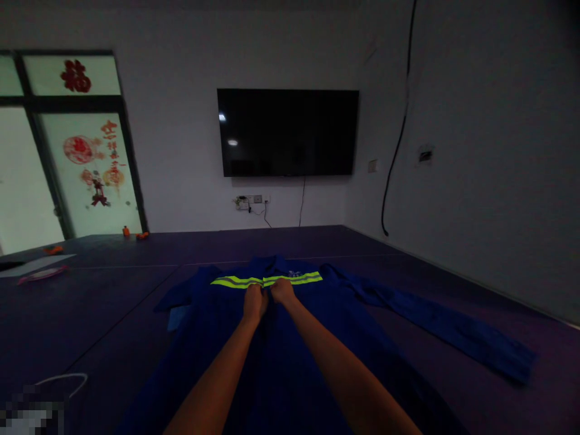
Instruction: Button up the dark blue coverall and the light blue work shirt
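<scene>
Both L fingers (258,292) + R fingers (277,290) closed, pinching blue jkt (312,326) front; dk purple surface (149,275), blk TV (288,133) on wall (181,121).

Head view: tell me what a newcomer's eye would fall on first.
First, the bright yellow-green bands across the chest of the dark blue jacket, with the person's left hand and right hand close together at its front, by the bands' inner ends. Next, the large black television on the wall ahead, above the jacket in the picture. Then the red decorations on the pale glass at far left.
</scene>
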Demonstrator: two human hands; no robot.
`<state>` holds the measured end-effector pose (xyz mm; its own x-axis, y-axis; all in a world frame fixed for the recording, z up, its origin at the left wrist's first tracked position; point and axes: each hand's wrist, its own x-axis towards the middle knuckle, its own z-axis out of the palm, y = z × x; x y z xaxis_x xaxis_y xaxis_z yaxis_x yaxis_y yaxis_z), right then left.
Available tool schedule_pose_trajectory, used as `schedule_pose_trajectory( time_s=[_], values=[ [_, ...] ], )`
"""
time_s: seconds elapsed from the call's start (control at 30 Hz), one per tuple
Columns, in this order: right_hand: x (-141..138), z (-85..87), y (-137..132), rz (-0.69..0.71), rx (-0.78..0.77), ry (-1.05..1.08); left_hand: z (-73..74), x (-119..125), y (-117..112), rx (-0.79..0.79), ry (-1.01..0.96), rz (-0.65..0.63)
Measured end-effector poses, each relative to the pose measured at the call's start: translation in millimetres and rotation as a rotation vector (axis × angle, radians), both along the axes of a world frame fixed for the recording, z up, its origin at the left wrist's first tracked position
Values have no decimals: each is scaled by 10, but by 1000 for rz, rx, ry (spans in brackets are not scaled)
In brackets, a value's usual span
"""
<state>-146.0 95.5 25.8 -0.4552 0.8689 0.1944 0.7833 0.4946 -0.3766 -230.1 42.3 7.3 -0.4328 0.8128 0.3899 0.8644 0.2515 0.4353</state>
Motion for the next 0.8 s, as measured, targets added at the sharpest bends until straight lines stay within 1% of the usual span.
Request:
schedule_pose_trajectory(
  time_s=[0.1, 0.2, 0.37, 0.5, 0.67, 0.8],
  values=[
    [-104, -195, 142, -53, -28, 48, -153, -73, 114, 15, -38, 33],
    [-134, -372, 246, -82, -52, 94, -270, -114, 252, 24, -71, 50],
    [-139, -586, 354, -104, -56, 167, -431, -169, 414, 44, -110, 68],
    [-165, -652, 398, -94, -32, 229, -495, -251, 471, 21, -121, 46],
    [-172, -642, 389, -54, 3, 189, -514, -302, 518, -17, -114, 11],
    [-163, -636, 381, -28, 21, 211, -511, -306, 531, -1, -123, -15]
  ],
)
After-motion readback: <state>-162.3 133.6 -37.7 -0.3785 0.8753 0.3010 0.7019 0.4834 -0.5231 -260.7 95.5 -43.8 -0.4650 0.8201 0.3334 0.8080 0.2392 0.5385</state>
